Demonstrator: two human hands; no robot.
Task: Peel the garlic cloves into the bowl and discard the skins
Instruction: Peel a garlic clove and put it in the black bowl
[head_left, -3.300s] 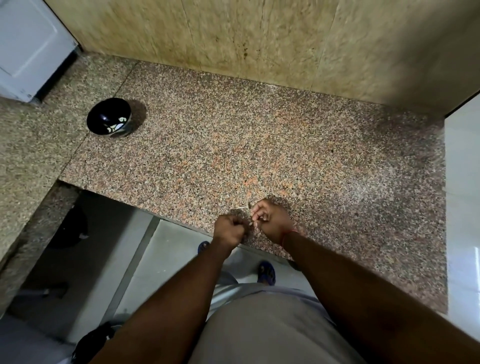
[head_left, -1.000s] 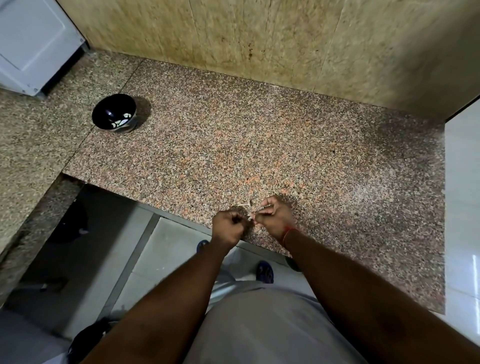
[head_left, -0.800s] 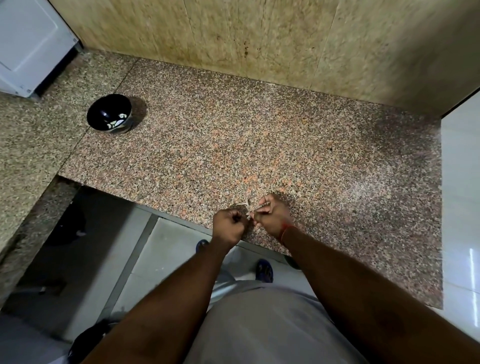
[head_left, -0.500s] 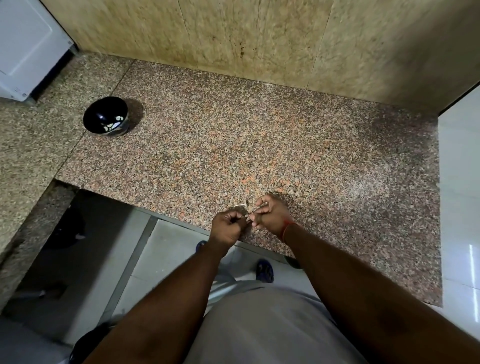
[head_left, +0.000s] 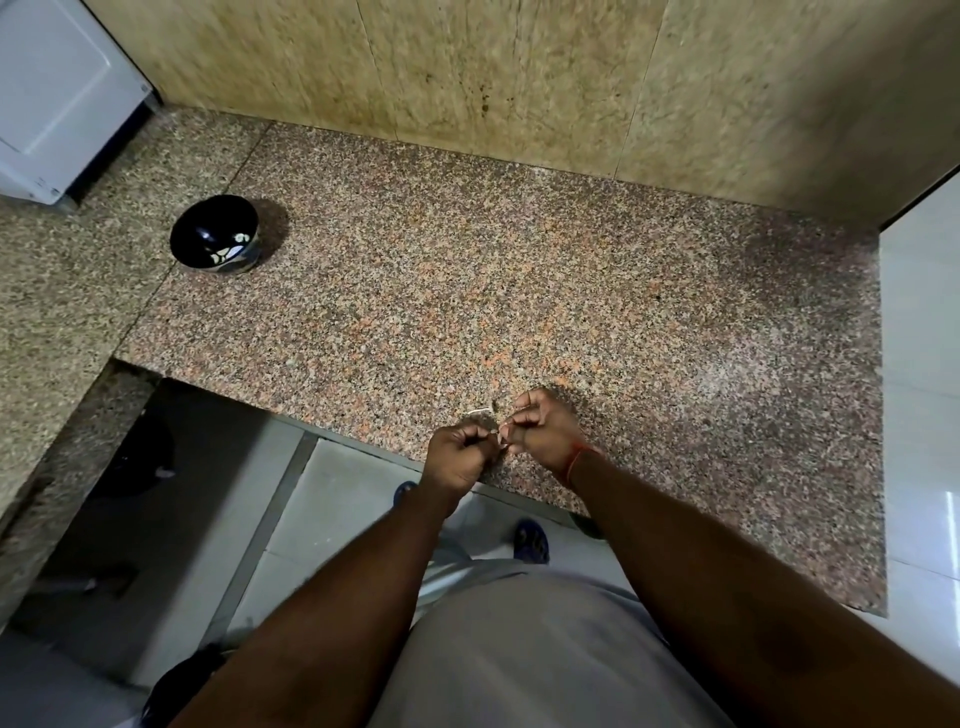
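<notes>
Both hands meet at the near edge of the granite surface (head_left: 519, 270), knuckles up and fingers curled in. The left hand (head_left: 460, 453) and the right hand (head_left: 545, 428) sit just beside each other, fingertips almost touching, and between them they pinch a small pale thing, the clove (head_left: 503, 434); it is too small to say how much skin is left on it. A thin pale sliver, a skin (head_left: 480, 411), lies on the surface just beyond the left hand's knuckles, close to the fingertips of the right. A red thread (head_left: 575, 460) circles the right wrist.

The bowl (head_left: 215, 240), black and glossy, stands well away from the hands, far off to the left and toward the wall, near the seam where the surface meets a paler stretch of stone. A few pale pieces lie in its bottom; whether they are cloves or a pattern is hard to tell from here.

Beyond the hands the surface runs back to a tan stone wall (head_left: 519, 78). Far to the left of the bowl, a white appliance (head_left: 57, 93) stands in the corner. Below the hands, past the surface's edge, is pale tiled floor (head_left: 322, 519) with the toes of dark sandals (head_left: 531, 540) showing.
</notes>
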